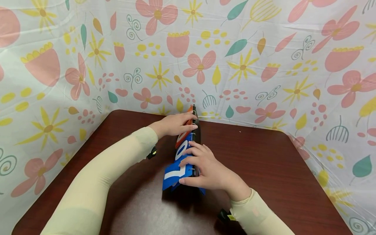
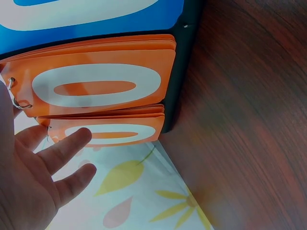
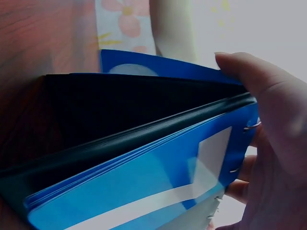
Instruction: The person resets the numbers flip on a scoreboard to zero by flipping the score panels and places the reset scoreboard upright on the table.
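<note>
A tabletop flip scoreboard (image 1: 182, 148) stands end-on in the middle of the table, with orange and blue number cards ringed along a black frame. My left hand (image 1: 176, 124) lies over its far part, fingers fairly straight at the top edge. In the left wrist view those fingers are spread beside orange cards (image 2: 96, 86) showing white zeros. My right hand (image 1: 210, 168) grips the near end, its fingers bent over the ringed edge. In the right wrist view the thumb (image 3: 240, 64) touches a raised blue card (image 3: 168, 67); other fingertips are partly hidden behind the ringed side.
The scoreboard stands on a dark reddish-brown table (image 1: 249, 156) with rounded far corners. A white curtain (image 1: 223, 42) printed with flowers and leaves hangs behind the table and along both sides. Pale sleeves (image 1: 97, 176) cover both arms.
</note>
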A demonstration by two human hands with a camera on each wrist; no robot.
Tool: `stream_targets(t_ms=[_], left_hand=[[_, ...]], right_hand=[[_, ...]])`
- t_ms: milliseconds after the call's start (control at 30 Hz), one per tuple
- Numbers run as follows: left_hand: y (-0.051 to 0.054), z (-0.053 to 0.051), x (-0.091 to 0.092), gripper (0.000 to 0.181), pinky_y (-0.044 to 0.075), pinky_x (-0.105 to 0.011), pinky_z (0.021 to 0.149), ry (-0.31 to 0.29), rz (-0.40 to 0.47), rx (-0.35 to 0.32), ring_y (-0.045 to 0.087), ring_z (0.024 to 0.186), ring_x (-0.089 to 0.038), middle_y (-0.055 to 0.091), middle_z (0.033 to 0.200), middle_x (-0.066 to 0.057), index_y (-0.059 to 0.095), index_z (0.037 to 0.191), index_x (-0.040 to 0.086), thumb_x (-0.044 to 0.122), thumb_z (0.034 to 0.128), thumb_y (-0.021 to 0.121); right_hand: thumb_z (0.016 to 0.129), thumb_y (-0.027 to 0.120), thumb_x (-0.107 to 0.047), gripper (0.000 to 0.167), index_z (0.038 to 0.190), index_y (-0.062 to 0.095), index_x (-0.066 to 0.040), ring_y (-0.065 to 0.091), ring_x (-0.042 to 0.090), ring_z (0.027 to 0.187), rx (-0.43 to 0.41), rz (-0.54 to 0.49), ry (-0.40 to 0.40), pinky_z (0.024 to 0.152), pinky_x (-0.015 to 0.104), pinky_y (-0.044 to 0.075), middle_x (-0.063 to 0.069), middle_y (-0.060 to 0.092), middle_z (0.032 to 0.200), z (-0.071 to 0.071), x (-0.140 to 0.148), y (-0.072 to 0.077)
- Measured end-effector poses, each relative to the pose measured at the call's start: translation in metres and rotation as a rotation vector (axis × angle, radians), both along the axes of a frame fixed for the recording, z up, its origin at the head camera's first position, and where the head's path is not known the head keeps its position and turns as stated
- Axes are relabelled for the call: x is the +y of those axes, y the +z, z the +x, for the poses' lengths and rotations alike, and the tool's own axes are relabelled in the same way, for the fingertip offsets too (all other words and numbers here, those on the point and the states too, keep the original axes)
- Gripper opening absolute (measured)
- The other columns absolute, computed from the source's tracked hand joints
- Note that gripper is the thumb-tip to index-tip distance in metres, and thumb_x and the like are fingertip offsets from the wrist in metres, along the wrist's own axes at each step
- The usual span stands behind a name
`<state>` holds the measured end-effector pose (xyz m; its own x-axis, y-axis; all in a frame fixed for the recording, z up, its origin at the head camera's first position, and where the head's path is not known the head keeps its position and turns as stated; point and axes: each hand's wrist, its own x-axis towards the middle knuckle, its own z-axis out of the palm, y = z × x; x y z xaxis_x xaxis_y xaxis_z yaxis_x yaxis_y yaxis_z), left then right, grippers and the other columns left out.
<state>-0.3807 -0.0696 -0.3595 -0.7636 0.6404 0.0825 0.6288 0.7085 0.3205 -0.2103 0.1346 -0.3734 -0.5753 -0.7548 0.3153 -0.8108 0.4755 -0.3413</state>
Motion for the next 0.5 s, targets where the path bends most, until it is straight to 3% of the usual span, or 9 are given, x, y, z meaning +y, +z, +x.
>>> stream_targets(t_ms=[267, 500], left_hand=[[-0.0009, -0.0011, -0.0005, 0.076, 0.04, -0.051, 0.12, -0.003, 0.003, -0.011, 0.044, 0.15, -0.025, 0.025, 0.172, -0.001, 0.041, 0.156, 0.031, 0.079, 0.0974, 0.034], [-0.0008, -0.0003, -0.0001, 0.076, 0.039, -0.052, 0.121, 0.0, 0.003, -0.023, 0.042, 0.152, -0.025, 0.023, 0.173, -0.001, 0.041, 0.157, 0.031, 0.078, 0.0978, 0.034]], right_hand=[[0.09, 0.072, -0.058, 0.032, 0.101, 0.073, -0.028, 0.027, 0.041, 0.156, 0.028, 0.062, -0.027, 0.116, 0.074, 0.024, 0.005, 0.061, 0.141, 0.003, -0.0008, 0.0026], [0.09, 0.069, -0.064, 0.039, 0.102, 0.076, -0.029, 0.018, 0.038, 0.159, -0.012, 0.097, -0.082, 0.116, 0.079, 0.021, 0.001, 0.04, 0.165, 0.0065, -0.0015, 0.0066]])
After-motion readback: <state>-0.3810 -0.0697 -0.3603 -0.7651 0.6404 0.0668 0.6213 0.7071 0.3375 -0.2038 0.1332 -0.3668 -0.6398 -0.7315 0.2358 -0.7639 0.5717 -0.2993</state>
